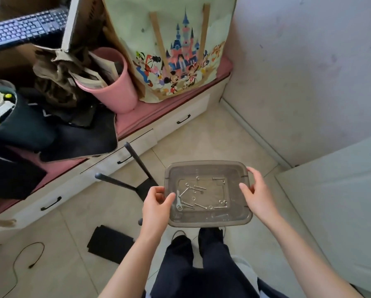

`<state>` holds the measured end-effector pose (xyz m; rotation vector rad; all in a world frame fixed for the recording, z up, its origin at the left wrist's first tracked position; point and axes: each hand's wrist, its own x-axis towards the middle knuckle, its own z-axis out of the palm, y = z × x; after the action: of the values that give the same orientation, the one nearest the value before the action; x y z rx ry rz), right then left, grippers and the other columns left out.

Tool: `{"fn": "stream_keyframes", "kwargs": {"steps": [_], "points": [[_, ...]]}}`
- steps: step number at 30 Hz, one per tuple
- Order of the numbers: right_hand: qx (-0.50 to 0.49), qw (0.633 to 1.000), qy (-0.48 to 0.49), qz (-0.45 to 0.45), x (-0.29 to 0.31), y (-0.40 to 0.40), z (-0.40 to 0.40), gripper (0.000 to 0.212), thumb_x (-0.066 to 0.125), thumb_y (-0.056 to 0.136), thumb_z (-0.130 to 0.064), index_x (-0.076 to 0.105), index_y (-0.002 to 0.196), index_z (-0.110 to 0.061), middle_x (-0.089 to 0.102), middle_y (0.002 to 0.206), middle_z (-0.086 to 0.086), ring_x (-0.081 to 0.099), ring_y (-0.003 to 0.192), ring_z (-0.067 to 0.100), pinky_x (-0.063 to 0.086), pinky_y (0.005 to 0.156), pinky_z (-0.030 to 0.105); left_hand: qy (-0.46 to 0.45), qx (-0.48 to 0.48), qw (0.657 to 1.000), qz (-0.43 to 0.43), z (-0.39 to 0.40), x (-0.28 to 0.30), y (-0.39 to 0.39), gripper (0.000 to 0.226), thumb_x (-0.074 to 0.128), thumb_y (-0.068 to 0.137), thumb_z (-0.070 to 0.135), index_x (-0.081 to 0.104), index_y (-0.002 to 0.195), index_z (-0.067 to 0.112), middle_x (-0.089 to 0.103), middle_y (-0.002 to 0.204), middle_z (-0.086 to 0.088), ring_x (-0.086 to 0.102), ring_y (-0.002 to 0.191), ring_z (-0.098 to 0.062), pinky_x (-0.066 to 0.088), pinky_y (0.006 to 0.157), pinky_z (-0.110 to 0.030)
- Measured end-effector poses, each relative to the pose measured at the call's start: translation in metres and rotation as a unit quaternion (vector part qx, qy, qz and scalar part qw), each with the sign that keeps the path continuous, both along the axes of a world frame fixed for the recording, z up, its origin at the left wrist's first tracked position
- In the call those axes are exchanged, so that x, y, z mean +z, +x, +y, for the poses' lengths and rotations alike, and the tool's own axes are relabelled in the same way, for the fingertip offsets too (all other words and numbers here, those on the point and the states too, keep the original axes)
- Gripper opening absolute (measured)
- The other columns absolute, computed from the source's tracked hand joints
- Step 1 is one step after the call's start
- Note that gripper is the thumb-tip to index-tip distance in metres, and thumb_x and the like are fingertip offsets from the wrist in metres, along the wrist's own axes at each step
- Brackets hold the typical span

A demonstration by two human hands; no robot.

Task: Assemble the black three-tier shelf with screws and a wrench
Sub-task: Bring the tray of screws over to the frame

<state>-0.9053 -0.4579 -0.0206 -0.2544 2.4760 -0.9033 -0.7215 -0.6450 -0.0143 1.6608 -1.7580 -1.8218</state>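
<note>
Together, both hands held a translucent grey plastic tray [208, 166] above the tiled floor [212, 136], left hand [156, 206] pinching its left rim, right hand [256, 193] curled on the right rim. Silver screws [198, 205] and a small wrench [178, 204] lay scattered inside. Black shelf legs [137, 160] pointed up-left just beyond the left hand.

Screws [198, 195] lie in a tray [208, 222] above the floor [212, 136], shelf legs [124, 166] left of it.
</note>
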Motion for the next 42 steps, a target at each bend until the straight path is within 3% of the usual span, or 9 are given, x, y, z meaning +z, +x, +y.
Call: {"fn": "stream_keyframes", "kwargs": {"steps": [6, 10, 13, 16, 19, 26, 33, 39, 42], "points": [[0.047, 0.999, 0.023, -0.004, -0.013, -0.070, 0.011, 0.048, 0.055, 0.098, -0.025, 0.037, 0.143, -0.028, 0.050, 0.067, 0.000, 0.052, 0.067, 0.015, 0.043, 0.067, 0.034, 0.000, -0.022, 1.000, 0.004, 0.003, -0.015, -0.067, 0.029, 0.069, 0.090, 0.007, 0.058, 0.106, 0.029, 0.067, 0.097, -0.003, 0.068, 0.092, -0.025, 0.059, 0.074, -0.041], [0.054, 0.997, 0.033, -0.047, -0.034, -0.120, 0.014, 0.029, 0.052, 0.098, -0.031, 0.037, 0.122, -0.033, 0.059, 0.078, 0.010, 0.061, 0.083, 0.034, 0.057, 0.074, 0.052, -0.015, -0.015, 1.000, -0.011, 0.015, -0.039, -0.113, 0.039, 0.061, 0.089, -0.003, 0.055, 0.106, 0.032, 0.062, 0.101, -0.004, 0.065, 0.092, -0.025, 0.053, 0.067, -0.034], [0.065, 0.995, 0.047, -0.058, -0.059, -0.156, 0.012, 0.023, 0.055, 0.096, -0.038, 0.037, 0.107, -0.030, 0.056, 0.084, 0.011, 0.055, 0.079, 0.024, 0.060, 0.059, 0.050, -0.038, -0.004, 0.999, -0.033, 0.018, -0.070, -0.147, 0.046, 0.050, 0.089, -0.012, 0.055, 0.113, 0.026, 0.060, 0.107, 0.003, 0.063, 0.099, -0.023, 0.051, 0.071, -0.026], [0.080, 0.993, 0.063, -0.058, -0.087, -0.186, 0.010, 0.028, 0.058, 0.095, -0.040, 0.038, 0.106, -0.021, 0.051, 0.086, 0.004, 0.048, 0.070, 0.011, 0.055, 0.039, 0.039, -0.050, -0.012, 0.997, -0.060, 0.017, -0.105, -0.175, 0.053, 0.048, 0.091, -0.014, 0.055, 0.124, 0.027, 0.058, 0.117, 0.006, 0.060, 0.095, -0.009, 0.045, 0.055, -0.009], [0.090, 0.990, 0.080, -0.079, -0.125, -0.210, 0.009, 0.025, 0.057, 0.096, -0.033, 0.041, 0.104, -0.016, 0.053, 0.087, 0.005, 0.062, 0.049, 0.021, 0.052, 0.035, 0.035, -0.050, -0.011, 0.997, -0.066, 0.014, -0.148, -0.193, 0.051, 0.053, 0.096, -0.007, 0.056, 0.135, 0.025, 0.059, 0.120, 0.004, 0.058, 0.086, -0.002, 0.044, 0.049, -0.004], [0.059, 0.985, 0.057, -0.154, -0.258, -0.220, -0.001, 0.027, 0.054, 0.091, -0.015, 0.042, 0.112, -0.027, 0.068, 0.088, 0.020, 0.068, 0.047, 0.032, 0.059, 0.048, 0.042, -0.035, 0.027, 0.997, -0.056, 0.007, -0.277, -0.215, 0.050, 0.069, 0.090, 0.007, 0.057, 0.136, 0.022, 0.065, 0.117, 0.003, 0.063, 0.098, -0.012, 0.051, 0.074, -0.019], [-0.008, 0.983, 0.017, -0.182, -0.414, -0.204, -0.016, 0.030, 0.052, 0.092, -0.007, 0.047, 0.114, -0.027, 0.067, 0.074, 0.019, 0.068, 0.048, 0.036, 0.059, 0.050, 0.050, 0.016, 0.130, 0.991, -0.033, -0.007, -0.439, -0.218, 0.066, 0.056, 0.090, -0.008, 0.044, 0.147, 0.022, 0.054, 0.130, -0.001, 0.057, 0.091, 0.001, 0.045, 0.051, -0.005], [-0.062, 0.976, -0.033, -0.208, -0.549, -0.181, -0.036, 0.025, 0.052, 0.093, -0.003, 0.050, 0.114, -0.018, 0.068, 0.059, 0.017, 0.069, 0.051, 0.036, 0.057, 0.044, 0.039, 0.028, 0.172, 0.984, -0.027, -0.013, -0.573, -0.218, 0.043, 0.062, 0.092, 0.008, 0.050, 0.132, 0.020, 0.063, 0.123, -0.002, 0.062, 0.111, -0.024, 0.050, 0.103, -0.044], [-0.085, 0.966, -0.064, -0.234, -0.609, -0.166, -0.048, 0.023, 0.051, 0.096, -0.004, 0.046, 0.114, -0.016, 0.067, 0.077, 0.024, 0.070, 0.053, 0.037, 0.058, 0.045, 0.037, 0.024, 0.160, 0.987, -0.002, -0.008, -0.630, -0.215, 0.043, 0.065, 0.092, 0.010, 0.050, 0.131, 0.021, 0.066, 0.111, 0.006, 0.066, 0.094, -0.004, 0.055, 0.084, -0.020]]}}
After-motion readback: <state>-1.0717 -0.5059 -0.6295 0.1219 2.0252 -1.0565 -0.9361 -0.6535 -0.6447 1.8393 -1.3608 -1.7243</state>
